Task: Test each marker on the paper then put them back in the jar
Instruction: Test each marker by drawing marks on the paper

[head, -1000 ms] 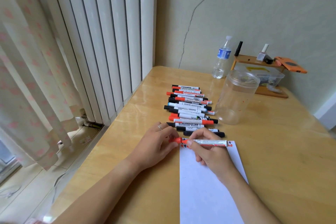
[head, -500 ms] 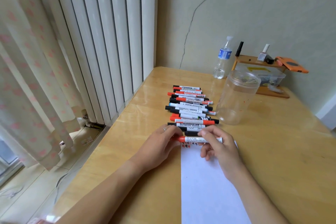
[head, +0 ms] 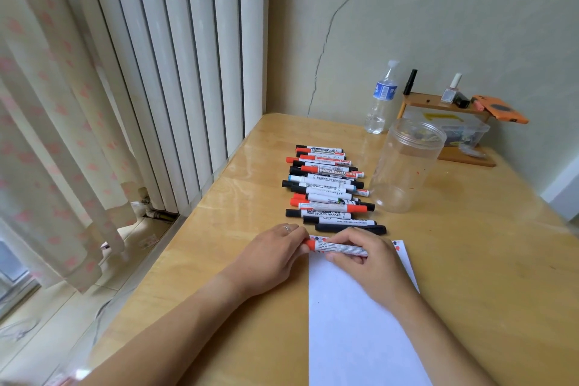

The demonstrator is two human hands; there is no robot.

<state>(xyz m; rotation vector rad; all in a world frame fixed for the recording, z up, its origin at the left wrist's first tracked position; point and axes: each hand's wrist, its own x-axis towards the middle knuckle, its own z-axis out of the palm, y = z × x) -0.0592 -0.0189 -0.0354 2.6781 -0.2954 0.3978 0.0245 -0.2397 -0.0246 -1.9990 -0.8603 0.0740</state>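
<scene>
Now both hands hold one red whiteboard marker (head: 336, 248) level over the paper's (head: 360, 323) far edge, left hand (head: 275, 255) fingers pinching its cap, right hand (head: 363, 257) fingers wrapped round its barrel, so uncapping or recapping seems underway, the empty jar (head: 404, 166) waiting near the table's (head: 485, 260) far edge.

Wooden bench (head: 470, 260) by a radiator and curtain. Both hands hold one red-capped marker (head: 340, 248) level over top edge of white paper (head: 360, 323): left hand (head: 275, 257) grips cap end, right hand (head: 366, 263) grips barrel. Behind, a row of markers (head: 326, 188) w/ red, black & blue caps lies flat. Clear jar (head: 404, 166) stands upright just right of row, lid off.
</scene>
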